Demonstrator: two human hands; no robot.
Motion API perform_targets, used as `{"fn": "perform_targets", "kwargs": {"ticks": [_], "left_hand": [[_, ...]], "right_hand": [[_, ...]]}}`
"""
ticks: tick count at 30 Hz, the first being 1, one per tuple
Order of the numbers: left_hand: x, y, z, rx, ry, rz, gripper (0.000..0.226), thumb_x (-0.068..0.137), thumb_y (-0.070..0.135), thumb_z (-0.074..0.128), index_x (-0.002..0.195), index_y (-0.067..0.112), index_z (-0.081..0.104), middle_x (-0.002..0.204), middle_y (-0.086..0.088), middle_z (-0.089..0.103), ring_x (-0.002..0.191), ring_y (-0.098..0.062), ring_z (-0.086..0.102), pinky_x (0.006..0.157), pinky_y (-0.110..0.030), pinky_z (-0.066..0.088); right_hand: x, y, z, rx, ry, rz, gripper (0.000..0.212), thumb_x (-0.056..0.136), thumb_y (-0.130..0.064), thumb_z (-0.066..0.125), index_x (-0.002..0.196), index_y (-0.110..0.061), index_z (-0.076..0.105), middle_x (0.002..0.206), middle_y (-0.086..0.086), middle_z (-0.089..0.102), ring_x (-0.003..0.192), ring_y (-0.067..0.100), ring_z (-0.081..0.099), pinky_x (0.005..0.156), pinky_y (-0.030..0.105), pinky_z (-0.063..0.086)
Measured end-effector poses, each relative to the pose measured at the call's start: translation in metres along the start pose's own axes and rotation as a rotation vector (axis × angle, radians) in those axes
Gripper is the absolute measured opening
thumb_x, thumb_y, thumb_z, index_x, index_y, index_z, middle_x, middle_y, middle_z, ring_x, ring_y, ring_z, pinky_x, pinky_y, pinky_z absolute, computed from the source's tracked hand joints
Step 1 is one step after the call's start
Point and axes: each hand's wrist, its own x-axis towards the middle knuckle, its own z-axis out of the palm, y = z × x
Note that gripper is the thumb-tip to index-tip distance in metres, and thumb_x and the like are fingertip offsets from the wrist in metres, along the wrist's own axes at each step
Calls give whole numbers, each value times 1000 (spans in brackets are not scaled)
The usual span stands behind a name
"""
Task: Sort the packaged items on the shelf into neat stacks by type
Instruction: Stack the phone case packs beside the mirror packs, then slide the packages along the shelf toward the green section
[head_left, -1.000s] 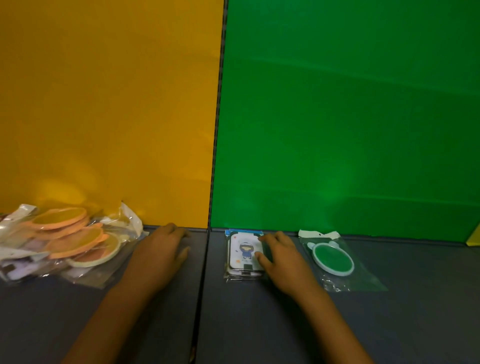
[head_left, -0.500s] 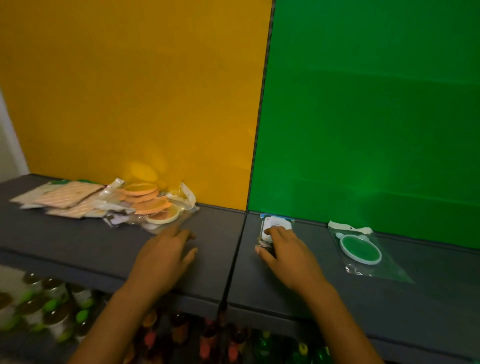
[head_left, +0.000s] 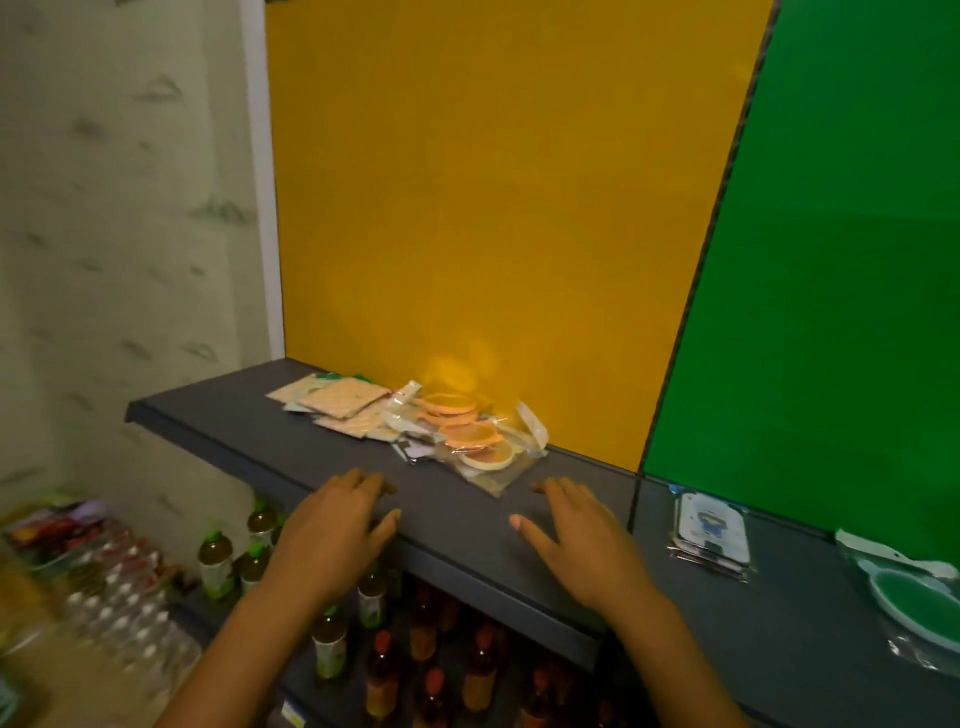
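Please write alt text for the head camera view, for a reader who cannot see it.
Two empty hands, left and right, hover open over a dark grey shelf, in front of a messy pile of bagged orange round items and tan packets. At right lie stacked card packs and a bagged green disc; bottles stand below.
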Motion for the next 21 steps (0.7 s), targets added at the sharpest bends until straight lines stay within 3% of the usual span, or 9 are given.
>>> {"fn": "perform_targets", "kwargs": {"ticks": [14,21], "left_hand": [[44,-182,-19,-81,-6,-43,32,93,45,50,122,31,53,123,9,56,113,-10,53,88,-26,48],[71,-223,-5,-161,-74,-9,26,93,44,50,117,34,53,117,14,56,103,-4,54,80,-22,48]], "right_hand": [[95,-132,67,146,60,31,46,92,-61,45,124,-28,50,127,-7,53,119,13,50,92,32,46],[123,-154,88,121,34,92,49,92,-62,44,128,-29,48,132,-7,52,121,12,49,94,31,47]]}}
